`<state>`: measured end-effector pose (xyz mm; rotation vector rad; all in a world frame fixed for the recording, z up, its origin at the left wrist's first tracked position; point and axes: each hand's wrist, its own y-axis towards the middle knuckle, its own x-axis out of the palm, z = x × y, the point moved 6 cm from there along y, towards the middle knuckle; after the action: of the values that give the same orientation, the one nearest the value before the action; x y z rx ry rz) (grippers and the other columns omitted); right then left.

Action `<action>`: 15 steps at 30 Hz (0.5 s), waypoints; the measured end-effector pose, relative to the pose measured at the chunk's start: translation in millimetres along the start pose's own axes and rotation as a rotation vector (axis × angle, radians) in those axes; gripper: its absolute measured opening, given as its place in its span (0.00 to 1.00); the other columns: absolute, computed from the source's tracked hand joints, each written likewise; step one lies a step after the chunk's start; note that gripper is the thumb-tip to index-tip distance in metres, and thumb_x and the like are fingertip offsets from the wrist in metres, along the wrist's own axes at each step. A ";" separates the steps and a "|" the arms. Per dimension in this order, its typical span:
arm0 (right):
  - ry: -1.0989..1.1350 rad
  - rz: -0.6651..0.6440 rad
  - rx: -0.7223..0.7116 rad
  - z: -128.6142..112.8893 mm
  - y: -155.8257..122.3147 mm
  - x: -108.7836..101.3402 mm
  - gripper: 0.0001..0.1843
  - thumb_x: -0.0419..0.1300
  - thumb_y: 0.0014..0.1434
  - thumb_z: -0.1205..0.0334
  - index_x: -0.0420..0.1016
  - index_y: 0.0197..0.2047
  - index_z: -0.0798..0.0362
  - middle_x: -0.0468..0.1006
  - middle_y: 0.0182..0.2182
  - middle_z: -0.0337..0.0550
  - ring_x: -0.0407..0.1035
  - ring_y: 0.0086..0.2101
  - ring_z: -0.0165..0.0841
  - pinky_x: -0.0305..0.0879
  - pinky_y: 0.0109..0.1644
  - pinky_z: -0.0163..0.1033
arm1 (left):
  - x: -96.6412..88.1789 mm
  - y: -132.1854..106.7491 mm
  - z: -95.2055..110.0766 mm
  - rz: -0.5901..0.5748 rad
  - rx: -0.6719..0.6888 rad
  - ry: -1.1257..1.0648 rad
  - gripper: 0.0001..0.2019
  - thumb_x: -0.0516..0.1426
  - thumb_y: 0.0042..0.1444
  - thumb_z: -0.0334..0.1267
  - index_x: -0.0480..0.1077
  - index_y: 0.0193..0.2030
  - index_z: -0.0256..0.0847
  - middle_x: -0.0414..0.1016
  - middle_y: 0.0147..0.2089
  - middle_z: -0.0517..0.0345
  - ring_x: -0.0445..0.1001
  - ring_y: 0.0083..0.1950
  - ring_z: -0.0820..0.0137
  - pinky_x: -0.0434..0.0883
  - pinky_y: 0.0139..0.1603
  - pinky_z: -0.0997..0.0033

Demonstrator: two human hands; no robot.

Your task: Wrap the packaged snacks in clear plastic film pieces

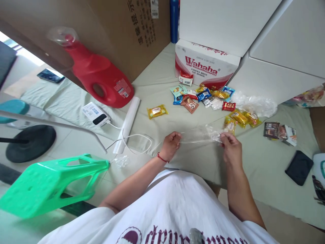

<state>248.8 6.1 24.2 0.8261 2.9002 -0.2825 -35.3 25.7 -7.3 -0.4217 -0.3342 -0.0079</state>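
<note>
A thin clear plastic bag [199,135] is stretched between both hands, low over a pale green sheet [162,88]. My left hand [170,145], with a red string at the wrist, is closed on the bag's left end. My right hand [230,146] pinches the crumpled right end. Just beyond the bag lie several small wrapped snacks [203,96], among them a yellow packet [157,111] lying apart to the left and more yellow packets [240,118] near my right hand.
A red detergent jug [98,76] leans at the back left. A Wahaha carton [207,64] stands behind the snacks, with crumpled plastic [254,104] beside it. Also here: a white roll [128,122], power bank with cable [98,117], green stool [53,183], dark pouch [299,167], white cabinets [279,54].
</note>
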 end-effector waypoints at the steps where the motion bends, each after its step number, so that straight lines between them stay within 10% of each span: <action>1: 0.026 0.010 0.012 -1.2 2.2 -7.4 0.24 0.73 0.46 0.45 0.82 0.39 0.55 0.76 0.27 0.37 0.62 0.26 0.28 0.58 0.28 0.34 | -5.4 2.6 3.5 0.004 0.008 0.021 0.20 0.69 0.50 0.53 0.69 0.34 0.40 0.57 0.20 0.71 0.52 0.19 0.81 0.49 0.21 0.78; 9: 0.025 -0.075 0.010 -7.4 -19.1 -23.2 0.20 0.73 0.50 0.47 0.80 0.38 0.55 0.66 0.20 0.30 0.55 0.22 0.25 0.51 0.25 0.33 | -22.6 8.2 37.0 0.108 0.295 0.589 0.16 0.64 0.54 0.46 0.74 0.45 0.39 0.73 0.37 0.56 0.72 0.38 0.68 0.72 0.39 0.67; 15: 0.059 -0.130 0.044 -20.1 -42.1 2.9 0.20 0.72 0.52 0.45 0.78 0.36 0.53 0.67 0.23 0.31 0.55 0.22 0.25 0.51 0.24 0.33 | 25.0 -10.1 32.6 0.194 0.536 0.889 0.53 0.70 0.48 0.56 0.54 0.74 0.35 0.59 0.73 0.32 0.58 0.75 0.45 0.61 0.73 0.41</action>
<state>222.9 -23.3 49.6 0.6632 3.0189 -0.3405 -22.8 31.1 32.8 0.1079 0.5776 0.0807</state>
